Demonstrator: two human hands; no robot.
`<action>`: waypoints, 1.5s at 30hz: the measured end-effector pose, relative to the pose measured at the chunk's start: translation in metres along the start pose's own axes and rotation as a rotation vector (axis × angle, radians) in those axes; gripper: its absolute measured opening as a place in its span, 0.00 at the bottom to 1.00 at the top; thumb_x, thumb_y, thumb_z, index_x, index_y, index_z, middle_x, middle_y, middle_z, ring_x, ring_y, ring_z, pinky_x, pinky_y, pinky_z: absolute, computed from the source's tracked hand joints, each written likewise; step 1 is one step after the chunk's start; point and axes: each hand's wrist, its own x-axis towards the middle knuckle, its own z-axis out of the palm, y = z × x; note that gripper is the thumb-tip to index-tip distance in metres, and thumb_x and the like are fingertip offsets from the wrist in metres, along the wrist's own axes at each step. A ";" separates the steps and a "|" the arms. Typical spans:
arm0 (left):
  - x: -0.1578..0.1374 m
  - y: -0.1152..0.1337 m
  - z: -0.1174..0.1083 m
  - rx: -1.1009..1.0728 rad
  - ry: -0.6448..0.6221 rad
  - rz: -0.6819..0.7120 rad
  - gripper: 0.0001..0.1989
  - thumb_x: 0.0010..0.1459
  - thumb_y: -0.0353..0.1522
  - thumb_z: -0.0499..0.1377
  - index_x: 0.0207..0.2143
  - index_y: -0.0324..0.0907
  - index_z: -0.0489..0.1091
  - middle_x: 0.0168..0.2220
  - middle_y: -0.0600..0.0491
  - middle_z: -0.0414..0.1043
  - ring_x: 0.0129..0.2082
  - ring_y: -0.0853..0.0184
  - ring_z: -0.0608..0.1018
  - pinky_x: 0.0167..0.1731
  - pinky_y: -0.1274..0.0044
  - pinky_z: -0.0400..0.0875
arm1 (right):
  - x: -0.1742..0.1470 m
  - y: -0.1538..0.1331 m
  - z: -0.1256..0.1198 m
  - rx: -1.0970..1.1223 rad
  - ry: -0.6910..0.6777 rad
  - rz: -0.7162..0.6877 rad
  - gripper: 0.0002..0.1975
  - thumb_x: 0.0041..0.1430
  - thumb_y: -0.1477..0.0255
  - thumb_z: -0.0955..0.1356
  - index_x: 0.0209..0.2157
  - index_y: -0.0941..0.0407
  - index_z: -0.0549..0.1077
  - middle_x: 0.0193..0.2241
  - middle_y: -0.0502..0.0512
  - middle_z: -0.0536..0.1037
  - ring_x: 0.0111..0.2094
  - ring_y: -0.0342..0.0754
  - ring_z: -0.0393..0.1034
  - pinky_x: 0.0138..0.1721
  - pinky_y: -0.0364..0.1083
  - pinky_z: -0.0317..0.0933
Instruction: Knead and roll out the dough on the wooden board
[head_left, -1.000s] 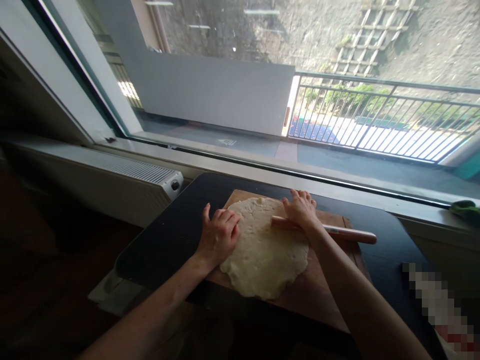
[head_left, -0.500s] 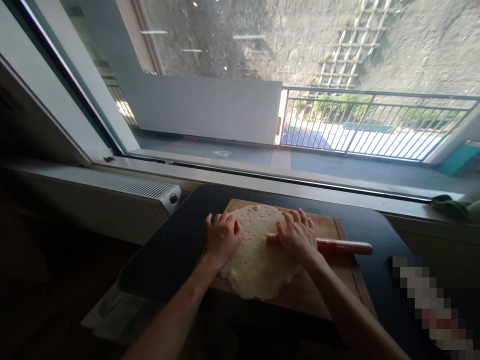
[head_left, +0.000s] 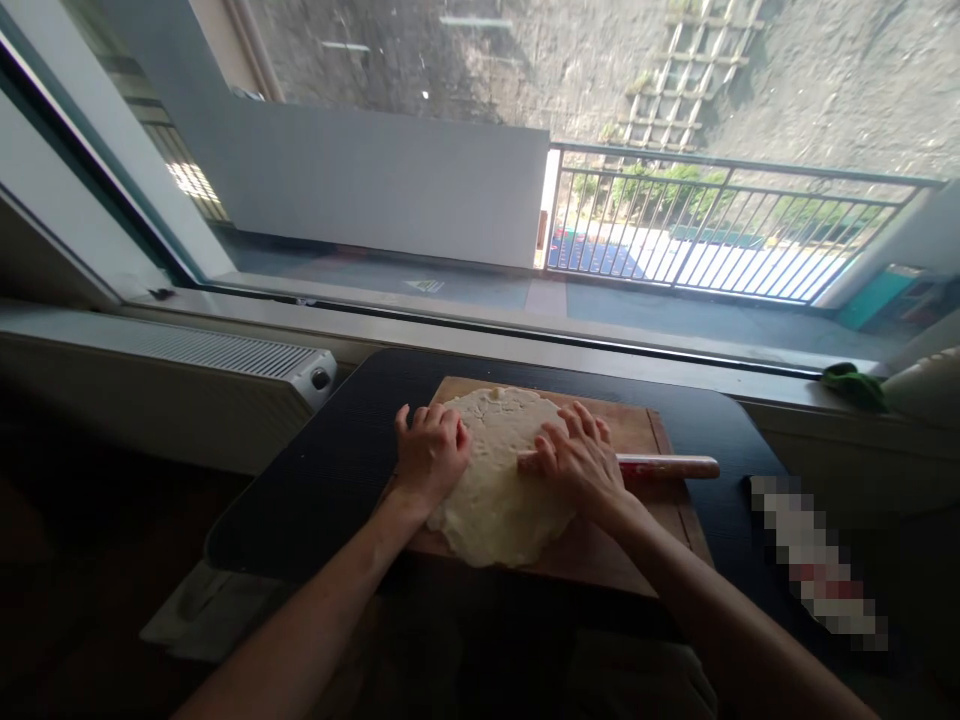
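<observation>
A broad, flattened round of pale dough [head_left: 499,500] lies on a wooden board [head_left: 641,435], its edge uneven and its top cracked near the far side. My left hand [head_left: 433,455] is at the dough's left edge, fingers curled and thumb drawn in, apparently gripping that edge; the fingertips are partly hidden. My right hand [head_left: 581,455] lies over a wooden rolling pin [head_left: 671,466] with its fingers bent across it. The pin's left end rests on the right part of the dough, and its other end reaches past the board's right side.
The board stands on a dark table [head_left: 315,500] with rounded corners, against a window sill [head_left: 480,343]. A white radiator [head_left: 225,350] is at the left. On the right, a blurred-out item [head_left: 817,560] lies by the table edge, and a green cloth-like thing [head_left: 853,386] sits on the sill.
The whole view has shifted, so the table and hands appear a little higher and farther left. Both hands keep nearly the same places on the dough and the rolling pin.
</observation>
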 end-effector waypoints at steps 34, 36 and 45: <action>0.000 0.001 0.002 -0.031 -0.025 -0.030 0.08 0.57 0.33 0.51 0.28 0.42 0.68 0.32 0.47 0.70 0.37 0.57 0.71 0.52 0.58 0.53 | 0.046 0.011 0.007 0.023 -0.037 0.099 0.25 0.63 0.61 0.55 0.59 0.54 0.59 0.60 0.58 0.58 0.64 0.59 0.38 0.60 0.62 0.38; 0.001 0.001 0.003 -0.037 -0.023 -0.029 0.08 0.57 0.33 0.51 0.29 0.42 0.68 0.32 0.47 0.70 0.37 0.57 0.71 0.53 0.58 0.53 | 0.020 0.007 0.007 0.012 0.006 0.020 0.23 0.65 0.60 0.53 0.57 0.51 0.62 0.60 0.55 0.59 0.65 0.57 0.37 0.61 0.60 0.37; 0.001 0.000 0.004 -0.007 -0.045 -0.026 0.09 0.57 0.33 0.51 0.28 0.41 0.68 0.32 0.47 0.70 0.37 0.58 0.70 0.52 0.60 0.53 | 0.072 0.019 0.012 0.070 -0.066 0.186 0.27 0.62 0.63 0.56 0.61 0.56 0.55 0.62 0.61 0.54 0.64 0.60 0.39 0.59 0.62 0.41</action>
